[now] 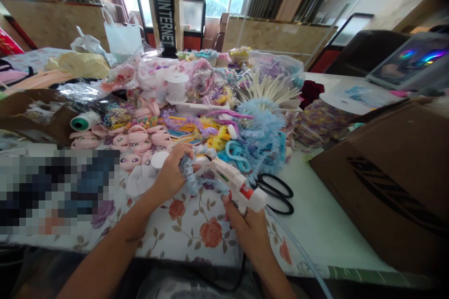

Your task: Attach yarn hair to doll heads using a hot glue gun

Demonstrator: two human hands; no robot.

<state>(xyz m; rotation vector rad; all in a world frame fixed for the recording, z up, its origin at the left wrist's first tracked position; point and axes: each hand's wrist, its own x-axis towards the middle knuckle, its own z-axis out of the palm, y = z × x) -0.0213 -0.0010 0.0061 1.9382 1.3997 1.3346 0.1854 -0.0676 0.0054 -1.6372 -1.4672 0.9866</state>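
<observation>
Pinched in the fingers of my left hand (171, 173) is a strip of light blue ruffled lace trim (189, 176), with a loose end hanging below. A small white part shows behind the trim, mostly hidden. My right hand (247, 231) is wrapped round the grip of a white hot glue gun (228, 175) with a red section near its rear. Its nozzle points left, close to the trim; contact is not clear. Black-handled scissors (280, 191) lie just right of the gun. Beyond it sits a heap of light blue ruffled trim (261, 133).
Several pink doll heads (138, 142) lie left of centre. Behind are a white spool (176, 86), a thread cone (85, 121) and bagged trims (201, 77). A large cardboard box (386, 182) bounds the right side; another open box (52, 121) stands left. Floral cloth (189, 238) covers the table.
</observation>
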